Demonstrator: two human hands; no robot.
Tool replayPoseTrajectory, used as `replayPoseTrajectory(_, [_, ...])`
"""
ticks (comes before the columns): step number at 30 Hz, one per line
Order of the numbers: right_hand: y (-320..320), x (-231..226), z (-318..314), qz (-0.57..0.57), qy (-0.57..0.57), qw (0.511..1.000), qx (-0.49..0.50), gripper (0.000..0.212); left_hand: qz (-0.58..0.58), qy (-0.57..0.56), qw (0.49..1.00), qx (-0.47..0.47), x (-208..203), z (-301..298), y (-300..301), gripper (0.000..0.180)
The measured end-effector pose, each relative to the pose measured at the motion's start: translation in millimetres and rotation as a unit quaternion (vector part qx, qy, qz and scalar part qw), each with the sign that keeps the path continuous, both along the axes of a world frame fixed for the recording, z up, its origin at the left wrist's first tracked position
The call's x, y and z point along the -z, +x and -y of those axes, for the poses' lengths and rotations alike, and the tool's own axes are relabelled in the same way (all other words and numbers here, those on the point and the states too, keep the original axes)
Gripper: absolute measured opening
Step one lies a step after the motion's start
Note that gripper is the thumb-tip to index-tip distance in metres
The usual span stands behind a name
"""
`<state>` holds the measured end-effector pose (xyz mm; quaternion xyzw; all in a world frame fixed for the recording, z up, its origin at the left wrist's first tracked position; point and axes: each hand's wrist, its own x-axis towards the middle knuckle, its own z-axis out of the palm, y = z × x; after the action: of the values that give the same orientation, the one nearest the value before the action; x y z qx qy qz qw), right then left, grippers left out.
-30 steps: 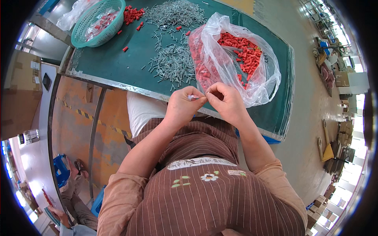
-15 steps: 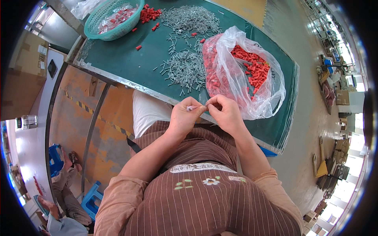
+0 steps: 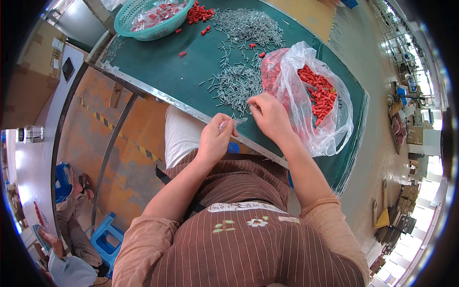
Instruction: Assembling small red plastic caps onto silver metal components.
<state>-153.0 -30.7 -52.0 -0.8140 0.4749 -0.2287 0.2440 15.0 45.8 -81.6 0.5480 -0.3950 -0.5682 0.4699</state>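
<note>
My left hand (image 3: 217, 137) is closed on a small clear plastic bag (image 3: 234, 123) near the table's front edge; the bag's mouth end sticks out to the right of the fingers. My right hand (image 3: 271, 117) is over the table, its thumb and forefinger slightly apart and nothing visible between them. Just beyond it lies the nearer pile of small grey metal pins (image 3: 234, 88), perhaps screws. Beside that hand, on its right, stands a large clear plastic bag (image 3: 330, 138) full of small red plastic plugs (image 3: 318, 93).
At the far left of the green table (image 3: 158, 64) stands a turquoise basket (image 3: 158, 33) with bagged red pieces. Loose red plugs (image 3: 199, 14) and a larger heap of grey pins (image 3: 248, 26) lie beside it. Blue stools (image 3: 106, 239) and another person's legs (image 3: 79, 234) are at lower left.
My hands have come apart. The right one has moved away over the table toward the grey pins; the left has drawn slightly left with the small bag. The view has shifted a little.
</note>
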Motion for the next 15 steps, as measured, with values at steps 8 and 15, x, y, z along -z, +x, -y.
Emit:
replayPoseTrajectory(8, [15,37,49,-0.125,-0.102,0.987,0.001,0.02,0.004,0.018,1.0,-0.007,-3,3,14,0.01])
replayPoseTrajectory(15, [7,29,55,-0.022,-0.034,0.999,0.037,0.019,-0.012,0.026,1.0,-0.012,3,5,18,0.01])
